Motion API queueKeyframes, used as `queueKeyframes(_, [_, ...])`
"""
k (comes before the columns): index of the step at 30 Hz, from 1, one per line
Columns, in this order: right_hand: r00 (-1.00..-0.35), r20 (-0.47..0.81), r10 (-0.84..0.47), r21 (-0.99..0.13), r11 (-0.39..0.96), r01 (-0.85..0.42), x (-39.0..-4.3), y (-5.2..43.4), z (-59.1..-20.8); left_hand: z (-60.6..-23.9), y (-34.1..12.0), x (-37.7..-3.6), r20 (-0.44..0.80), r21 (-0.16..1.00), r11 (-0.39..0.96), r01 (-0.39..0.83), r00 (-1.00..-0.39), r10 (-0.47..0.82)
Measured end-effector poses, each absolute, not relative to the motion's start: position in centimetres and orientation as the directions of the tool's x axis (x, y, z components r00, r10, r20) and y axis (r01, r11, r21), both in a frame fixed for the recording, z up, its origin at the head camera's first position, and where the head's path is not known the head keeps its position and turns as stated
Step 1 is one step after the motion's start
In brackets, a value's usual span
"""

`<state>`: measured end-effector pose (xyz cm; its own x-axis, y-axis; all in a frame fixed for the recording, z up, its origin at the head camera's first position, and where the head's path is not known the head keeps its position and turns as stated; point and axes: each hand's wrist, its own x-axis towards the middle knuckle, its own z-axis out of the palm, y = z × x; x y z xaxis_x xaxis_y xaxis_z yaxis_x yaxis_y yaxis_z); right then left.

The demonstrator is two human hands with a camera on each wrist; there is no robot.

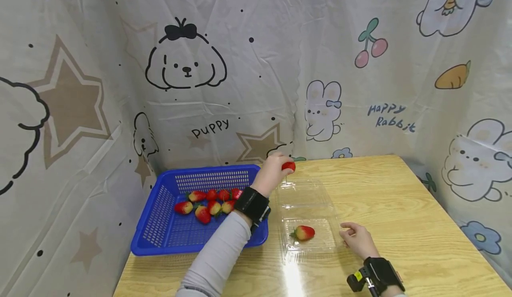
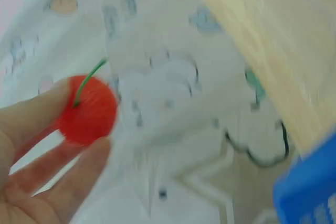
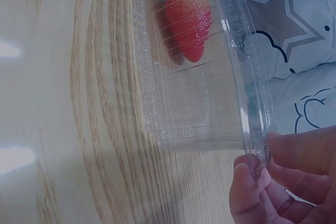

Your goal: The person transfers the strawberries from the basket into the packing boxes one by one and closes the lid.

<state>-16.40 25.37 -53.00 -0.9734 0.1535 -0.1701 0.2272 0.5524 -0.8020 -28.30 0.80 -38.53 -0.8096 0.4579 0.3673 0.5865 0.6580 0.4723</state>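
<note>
Raised above the far end of a clear hinged plastic box, my left hand (image 1: 273,172) pinches a red cherry (image 2: 88,109) by its sides. A thin green stem sticks up from the cherry. My right hand (image 1: 358,240) is at the right side of the box, and in the right wrist view its thumb and fingers pinch the box's rim (image 3: 254,114). The box lies open on the table, lid (image 1: 302,193) toward the back. One strawberry (image 1: 305,233) with green leaves lies in its near half.
A blue plastic basket (image 1: 160,226) stands left of the box, holding several strawberries (image 1: 202,214) and red cherries (image 1: 223,195). My left forearm reaches across the basket's right side. Printed curtains (image 1: 256,74) hang behind and beside the wooden table (image 1: 376,190).
</note>
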Motion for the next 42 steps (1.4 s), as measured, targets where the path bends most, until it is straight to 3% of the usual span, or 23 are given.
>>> queueKeyframes(4, [-0.973, -0.170, 0.157, -0.802, 0.551, 0.230, -16.4, 25.4, -53.1, -40.5, 3.8, -26.7, 0.490, 0.443, 0.592, 0.673, -0.735, 0.469])
queueKeyframes(8, [-0.974, -0.166, 0.155, -0.805, 0.549, 0.225, -16.4, 25.3, -53.1, -43.4, 6.2, -25.1, 0.510, 0.392, 0.587, 0.709, -0.698, 0.503])
queueKeyframes(20, [-0.972, -0.171, 0.160, -0.806, 0.544, 0.231, -16.4, 25.3, -53.2, -51.8, 8.3, -22.6, 0.212, 0.320, 0.624, 0.713, -0.695, 0.687])
queueKeyframes(30, [-0.973, -0.166, 0.160, -0.804, 0.550, 0.227, -16.5, 25.3, -53.2, -53.2, 8.1, -22.2, 0.139, 0.280, 0.641, 0.715, -0.690, 0.710])
queueKeyframes(42, [-0.971, -0.161, 0.174, -0.800, 0.553, 0.232, -16.5, 25.4, -53.4, -54.3, 8.6, -22.5, 0.125, 0.111, 0.638, 0.762, -0.648, 0.752])
